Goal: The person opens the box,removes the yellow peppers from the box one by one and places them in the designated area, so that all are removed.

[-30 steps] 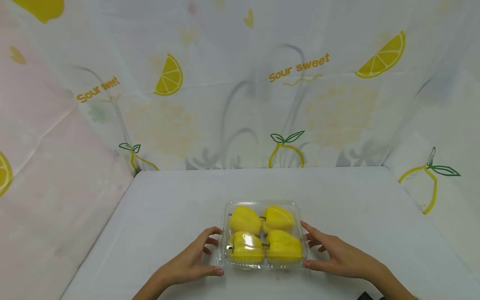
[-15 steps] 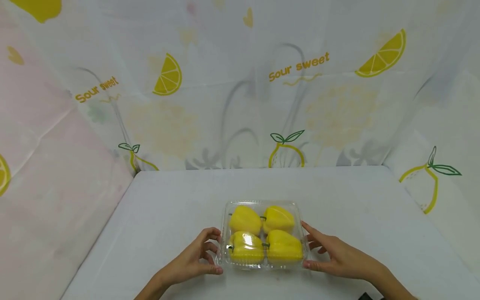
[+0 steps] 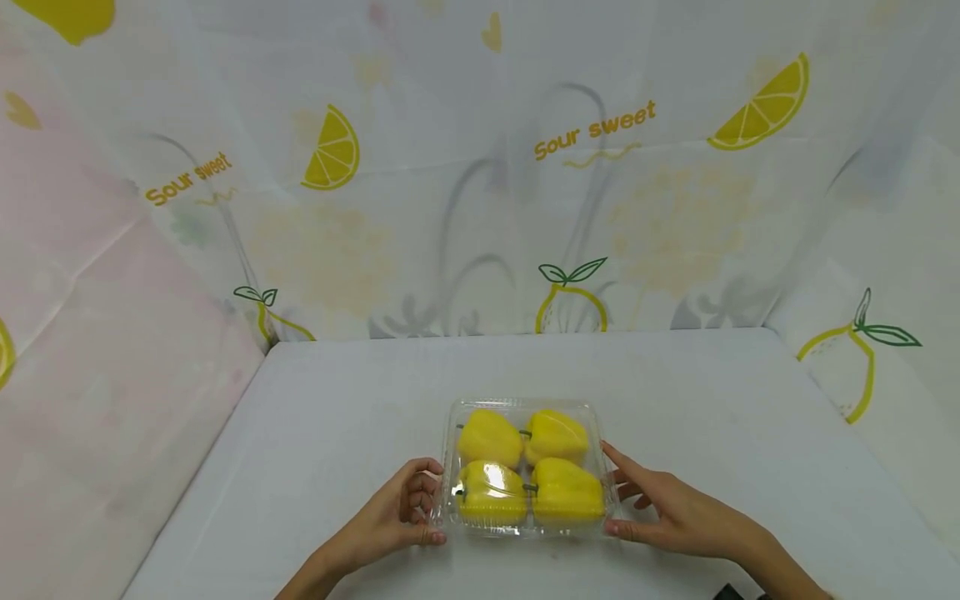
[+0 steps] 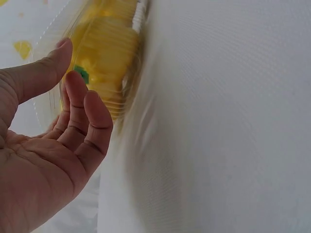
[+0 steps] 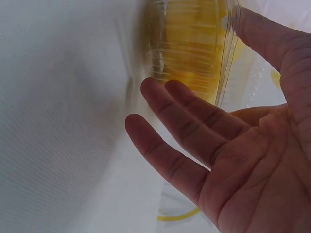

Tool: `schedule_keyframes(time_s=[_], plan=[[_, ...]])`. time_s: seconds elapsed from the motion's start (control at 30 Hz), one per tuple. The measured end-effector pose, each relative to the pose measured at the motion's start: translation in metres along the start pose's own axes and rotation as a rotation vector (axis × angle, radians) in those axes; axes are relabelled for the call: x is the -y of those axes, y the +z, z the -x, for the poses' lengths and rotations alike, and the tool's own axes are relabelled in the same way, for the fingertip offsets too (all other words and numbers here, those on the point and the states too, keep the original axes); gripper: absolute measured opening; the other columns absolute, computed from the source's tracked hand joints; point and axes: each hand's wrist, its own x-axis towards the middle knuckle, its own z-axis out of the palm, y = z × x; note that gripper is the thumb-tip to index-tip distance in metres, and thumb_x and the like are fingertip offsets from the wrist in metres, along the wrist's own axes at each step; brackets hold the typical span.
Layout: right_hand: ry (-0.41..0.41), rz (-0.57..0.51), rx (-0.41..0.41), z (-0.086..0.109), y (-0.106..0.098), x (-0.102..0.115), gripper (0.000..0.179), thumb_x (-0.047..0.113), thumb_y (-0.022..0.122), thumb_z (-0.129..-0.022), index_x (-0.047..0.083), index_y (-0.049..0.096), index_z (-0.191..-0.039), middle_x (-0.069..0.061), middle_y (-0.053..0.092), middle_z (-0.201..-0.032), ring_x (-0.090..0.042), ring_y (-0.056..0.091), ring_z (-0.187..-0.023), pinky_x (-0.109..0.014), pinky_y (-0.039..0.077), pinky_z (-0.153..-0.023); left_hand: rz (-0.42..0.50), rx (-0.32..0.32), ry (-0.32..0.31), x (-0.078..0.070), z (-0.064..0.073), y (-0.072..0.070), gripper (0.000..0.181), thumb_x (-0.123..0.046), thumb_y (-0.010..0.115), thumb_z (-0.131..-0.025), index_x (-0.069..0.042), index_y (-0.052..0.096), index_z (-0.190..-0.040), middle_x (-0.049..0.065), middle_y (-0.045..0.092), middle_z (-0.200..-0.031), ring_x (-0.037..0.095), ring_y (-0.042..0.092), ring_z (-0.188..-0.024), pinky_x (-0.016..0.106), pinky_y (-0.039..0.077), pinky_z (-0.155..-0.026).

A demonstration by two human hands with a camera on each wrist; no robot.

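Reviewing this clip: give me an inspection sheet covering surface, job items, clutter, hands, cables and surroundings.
Surface: white tabletop, with the container near its front edge.
Job items: clear plastic container between the hands, holding four yellow peppers in two rows of two.
Clutter: a dark object cut off at the bottom edge, too little visible to identify.
Left hand: at the container's left side, fingers bent; firmness of grip unclear.
Right hand: at the right side, fingers nearly straight.
Cables: nothing seen.
Surroundings: fabric backdrop printed with lemons and "Sour sweet".

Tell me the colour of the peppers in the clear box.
The peppers are yellow; the head view shows it best.
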Motion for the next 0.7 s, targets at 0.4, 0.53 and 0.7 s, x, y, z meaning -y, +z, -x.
schedule_keyframes(time_s=[0.4, 0.53, 0.7], plan=[[0.035, -0.007, 0.033, -0.0006, -0.0033, 0.0042, 0.089, 0.036, 0.065, -0.096, 0.003, 0.009, -0.157, -0.018, 0.056, -0.133, -0.02, 0.061, -0.11, -0.035, 0.054, -0.084, 0.103, -0.065, -0.13, -0.0032, -0.0002, -0.0005, 0.062, -0.002, 0.085, -0.075, 0.005, 0.047, -0.124, 0.009, 0.062, -0.096, 0.014, 0.058, -0.08, 0.022, 0.051, -0.067], [0.052, 0.001, 0.035, -0.0002, -0.0037, 0.0043, 0.089, 0.038, 0.064, -0.096, 0.004, 0.009, -0.157, -0.017, 0.057, -0.132, -0.019, 0.061, -0.11, -0.036, 0.054, -0.084, 0.11, -0.081, -0.153, -0.0025, -0.0013, -0.0002, 0.058, -0.002, 0.086, -0.073, 0.005, 0.051, -0.12, 0.007, 0.062, -0.094, 0.011, 0.054, -0.076, 0.02, 0.048, -0.064], [0.069, 0.01, 0.031, 0.0004, -0.0043, 0.0041, 0.089, 0.039, 0.065, -0.096, 0.007, 0.009, -0.158, -0.016, 0.058, -0.131, -0.02, 0.062, -0.106, -0.036, 0.055, -0.082, 0.121, -0.109, -0.177, -0.0046, -0.0005, 0.0015, 0.056, 0.0, 0.085, -0.074, 0.007, 0.053, -0.12, 0.007, 0.062, -0.095, 0.012, 0.051, -0.078, 0.019, 0.046, -0.065]])
